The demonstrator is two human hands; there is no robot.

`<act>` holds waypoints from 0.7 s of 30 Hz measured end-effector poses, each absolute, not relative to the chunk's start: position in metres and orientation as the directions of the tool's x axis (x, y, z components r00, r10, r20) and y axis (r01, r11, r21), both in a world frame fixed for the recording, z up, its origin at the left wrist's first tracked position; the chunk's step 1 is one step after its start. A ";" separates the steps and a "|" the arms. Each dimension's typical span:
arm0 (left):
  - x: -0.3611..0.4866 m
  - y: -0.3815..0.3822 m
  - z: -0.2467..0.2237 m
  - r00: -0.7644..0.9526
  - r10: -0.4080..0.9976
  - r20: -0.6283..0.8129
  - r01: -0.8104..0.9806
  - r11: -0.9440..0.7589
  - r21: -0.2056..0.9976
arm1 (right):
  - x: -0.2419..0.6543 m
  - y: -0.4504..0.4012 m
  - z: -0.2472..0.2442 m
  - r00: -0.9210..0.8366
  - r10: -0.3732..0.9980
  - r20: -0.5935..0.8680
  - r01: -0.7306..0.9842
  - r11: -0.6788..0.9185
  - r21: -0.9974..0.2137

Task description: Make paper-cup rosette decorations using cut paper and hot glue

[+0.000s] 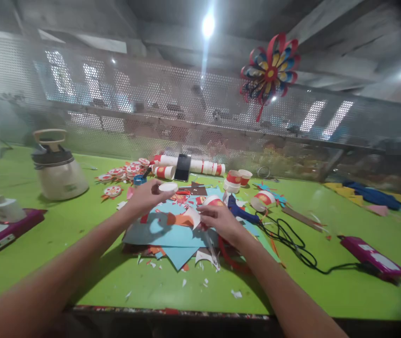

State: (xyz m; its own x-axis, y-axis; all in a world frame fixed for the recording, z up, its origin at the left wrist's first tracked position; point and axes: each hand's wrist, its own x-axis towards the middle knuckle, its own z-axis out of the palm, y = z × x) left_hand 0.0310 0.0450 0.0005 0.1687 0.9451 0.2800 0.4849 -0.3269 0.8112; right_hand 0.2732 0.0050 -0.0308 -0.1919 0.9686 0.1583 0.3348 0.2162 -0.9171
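My left hand (pixel 147 196) pinches a small white round piece (pixel 168 187), which looks like the bottom of a paper cup, above the pile of coloured paper. In my right hand (pixel 221 219), the fingers are closed on a curved white paper piece (pixel 193 217). An orange paper strip (pixel 177 219) lies just left of it, over light blue paper sheets (pixel 147 234). Behind the right hand is a red and white paper cup (pixel 213 201). To its right rests a blue glue gun (pixel 240 210) with a black cord.
Stacked paper cups (pixel 233 180), a phone (pixel 182 167) and round red-and-white paper pieces (pixel 132 170) are at the back. A large flask (pixel 59 173) stands left. Purple power strips (pixel 374 258) lie on both sides. A paper flower pinwheel (pixel 270 72) hangs above. Paper scraps litter the front.
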 end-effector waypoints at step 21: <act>0.053 -0.009 -0.047 0.545 0.671 0.503 0.489 -0.741 0.460 | 0.245 -0.025 -0.022 -0.191 0.914 0.358 0.417 0.406 -0.813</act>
